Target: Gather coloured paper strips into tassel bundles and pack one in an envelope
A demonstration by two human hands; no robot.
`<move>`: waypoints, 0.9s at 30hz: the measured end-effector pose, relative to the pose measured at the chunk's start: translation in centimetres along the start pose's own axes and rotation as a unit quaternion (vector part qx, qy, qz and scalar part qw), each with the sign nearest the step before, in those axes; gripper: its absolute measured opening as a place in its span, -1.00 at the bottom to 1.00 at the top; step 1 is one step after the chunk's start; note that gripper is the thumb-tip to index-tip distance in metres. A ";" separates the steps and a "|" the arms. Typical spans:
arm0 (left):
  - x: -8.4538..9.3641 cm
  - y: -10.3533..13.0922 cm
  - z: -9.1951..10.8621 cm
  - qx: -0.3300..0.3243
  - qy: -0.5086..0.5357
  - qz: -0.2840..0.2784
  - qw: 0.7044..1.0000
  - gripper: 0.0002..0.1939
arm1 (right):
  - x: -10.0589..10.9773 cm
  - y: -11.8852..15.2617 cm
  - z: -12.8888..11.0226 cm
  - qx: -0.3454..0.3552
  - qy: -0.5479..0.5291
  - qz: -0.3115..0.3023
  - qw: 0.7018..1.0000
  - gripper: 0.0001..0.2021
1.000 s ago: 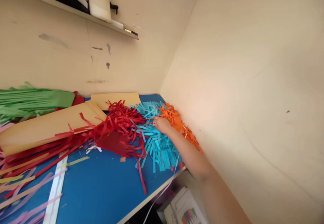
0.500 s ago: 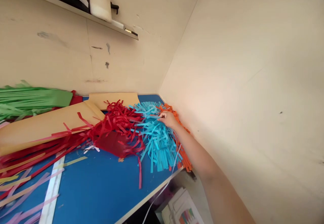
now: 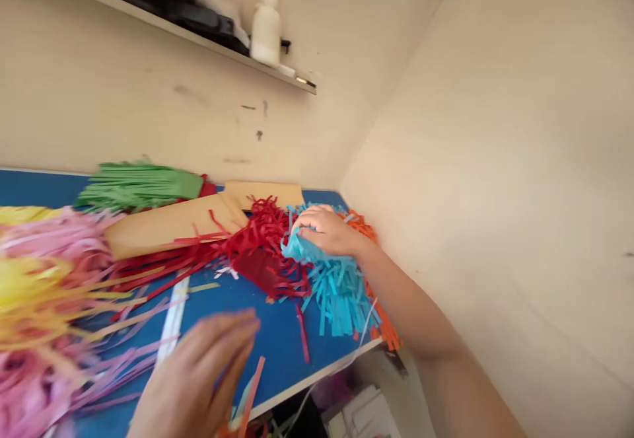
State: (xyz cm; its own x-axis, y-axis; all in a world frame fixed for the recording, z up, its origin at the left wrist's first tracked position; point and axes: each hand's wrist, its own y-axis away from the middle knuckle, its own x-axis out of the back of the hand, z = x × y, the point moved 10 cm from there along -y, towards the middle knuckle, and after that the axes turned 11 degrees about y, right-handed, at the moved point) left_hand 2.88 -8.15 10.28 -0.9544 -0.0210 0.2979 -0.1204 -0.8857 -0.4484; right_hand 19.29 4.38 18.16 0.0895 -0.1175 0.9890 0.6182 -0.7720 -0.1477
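Observation:
My right hand (image 3: 321, 230) is closed around a bunch of light blue fringed paper (image 3: 341, 292) at the right end of the blue table. Orange fringed paper (image 3: 386, 322) lies beneath and to the right of it, partly hidden by my arm. Just left of that hand is a heap of red fringed paper (image 3: 262, 269). My left hand (image 3: 201, 365), blurred, hovers over the front of the table with its fingers stretched out. An orange paper strip (image 3: 251, 392) shows close beside it; whether they touch I cannot tell.
Green fringed paper (image 3: 143, 183) and tan paper sheets (image 3: 173, 223) lie toward the back. Pink (image 3: 74, 240) and yellow (image 3: 30, 286) fringes spread at left. A wall shelf (image 3: 173, 28) holds a white bottle (image 3: 266, 32). A white cord (image 3: 341, 366) hangs past the table edge.
My right hand has gone from pinching at the blue fringe to gripping a bunch of it. My left hand has come into view. The view has turned left.

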 end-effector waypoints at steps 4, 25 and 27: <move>0.8 -4.2 1.1 -0.019 -0.052 0.031 0.998 -0.55 | -0.7 -0.3 -6.3 0.060 0.021 -0.031 0.998 -0.79; -0.2 -4.8 -6.5 0.161 0.143 0.043 0.976 -0.91 | -3.7 8.4 -15.7 -0.059 -0.274 0.145 0.949 -0.74; 0.3 -4.4 -6.2 0.145 0.130 0.057 0.979 -0.89 | -7.8 8.2 -16.5 -0.108 -0.268 0.091 0.953 -0.64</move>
State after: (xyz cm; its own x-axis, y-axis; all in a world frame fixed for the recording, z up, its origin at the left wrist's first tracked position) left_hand 1.46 -1.44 7.13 -0.9990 -0.0412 0.0186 0.0368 -0.9798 -0.1966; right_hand 10.79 -11.33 9.22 0.6009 0.0294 0.7988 0.3844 -0.8868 -0.2565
